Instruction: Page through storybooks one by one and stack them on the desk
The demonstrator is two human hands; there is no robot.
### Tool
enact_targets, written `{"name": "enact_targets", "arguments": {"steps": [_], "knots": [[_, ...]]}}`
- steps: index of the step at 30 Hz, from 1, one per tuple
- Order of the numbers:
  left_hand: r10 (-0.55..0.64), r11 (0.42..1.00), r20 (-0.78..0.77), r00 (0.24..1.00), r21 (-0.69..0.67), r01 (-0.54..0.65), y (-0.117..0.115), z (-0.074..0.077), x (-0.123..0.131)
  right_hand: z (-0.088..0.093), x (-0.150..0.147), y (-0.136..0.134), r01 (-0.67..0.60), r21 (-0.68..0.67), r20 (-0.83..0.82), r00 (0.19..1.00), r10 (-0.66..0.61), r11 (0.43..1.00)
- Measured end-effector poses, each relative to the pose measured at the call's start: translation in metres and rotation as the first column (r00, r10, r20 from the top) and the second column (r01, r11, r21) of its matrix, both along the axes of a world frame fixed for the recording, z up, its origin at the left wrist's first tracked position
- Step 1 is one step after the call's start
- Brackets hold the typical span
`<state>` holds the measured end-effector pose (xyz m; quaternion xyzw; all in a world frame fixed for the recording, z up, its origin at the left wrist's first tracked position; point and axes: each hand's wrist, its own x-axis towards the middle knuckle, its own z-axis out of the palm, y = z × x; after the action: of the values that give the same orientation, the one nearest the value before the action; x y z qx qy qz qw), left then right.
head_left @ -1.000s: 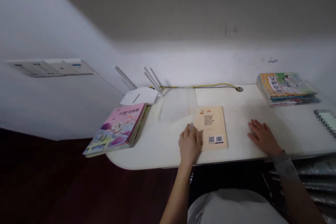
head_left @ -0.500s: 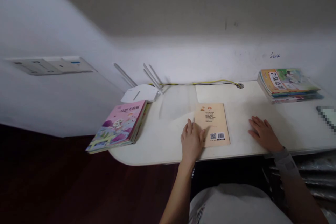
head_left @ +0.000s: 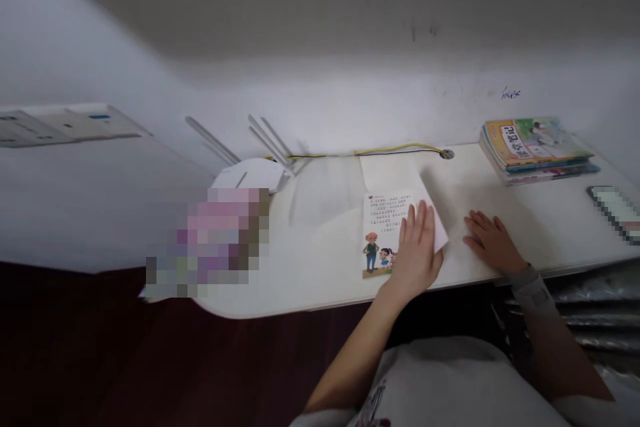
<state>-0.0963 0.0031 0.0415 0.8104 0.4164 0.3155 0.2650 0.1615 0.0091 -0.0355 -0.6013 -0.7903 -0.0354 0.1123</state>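
1. Paperback book [head_left: 385, 227] lies open on the table [head_left: 320, 287] under the left hand [head_left: 417, 253], showing printed text and cartoon figures.
2. Left hand rests flat on the page; right hand [head_left: 493, 241] lies flat on the table just beside the book. Hands apart, neither gripping.
3. Beyond right hand: stacked books [head_left: 537, 150]; farther right, a pixelated phone [head_left: 613, 213].
4. Beyond left hand: white router [head_left: 250, 175].

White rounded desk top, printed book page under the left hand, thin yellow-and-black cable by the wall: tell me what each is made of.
The white rounded desk top looks laminated: smooth, faint sheen; its core is hidden. The printed book page looks like matte uncoated paper, thin and flexible. The yellow-and-black cable is probably plastic-sheathed, judging by its smooth, bending line.
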Motion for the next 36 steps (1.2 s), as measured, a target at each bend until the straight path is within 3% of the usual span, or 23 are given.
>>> {"name": "enact_targets", "arguments": {"steps": [3,6,9,23,26,32,34,36], "knots": [[0.034,0.981,-0.303,0.952,0.191,0.026,0.004,-0.013,0.032,0.005,-0.005,-0.001,0.031,-0.018,0.006,1.000,-0.031,0.999],[0.040,0.973,-0.489,0.871,0.217,0.077,0.005,-0.027,0.051,0.005,-0.008,-0.001,0.031,-0.021,-0.014,0.999,-0.031,0.999],[0.062,0.975,-0.577,0.814,0.211,0.075,0.003,-0.035,0.061,0.001,-0.009,0.000,0.012,-0.003,-0.061,0.998,-0.012,1.000],[0.180,0.975,-0.598,0.781,0.216,-0.059,0.008,-0.045,0.075,-0.002,-0.002,0.003,-0.026,0.009,-0.309,0.951,0.028,1.000],[0.138,0.983,-0.611,0.780,0.181,-0.032,0.005,-0.042,0.077,0.000,-0.003,0.002,-0.027,-0.002,-0.296,0.955,0.025,1.000],[-0.077,0.987,-0.621,0.780,0.061,0.146,0.005,-0.029,0.068,0.001,-0.006,0.002,-0.015,0.005,-0.248,0.969,0.016,1.000],[-0.067,0.991,-0.596,0.800,0.055,0.124,0.016,-0.025,0.067,0.001,-0.006,0.002,-0.011,0.016,-0.244,0.970,0.015,1.000],[0.012,0.998,-0.592,0.806,0.059,0.029,0.031,-0.023,0.071,0.000,-0.006,0.002,-0.007,0.019,-0.227,0.974,0.011,1.000]]}}
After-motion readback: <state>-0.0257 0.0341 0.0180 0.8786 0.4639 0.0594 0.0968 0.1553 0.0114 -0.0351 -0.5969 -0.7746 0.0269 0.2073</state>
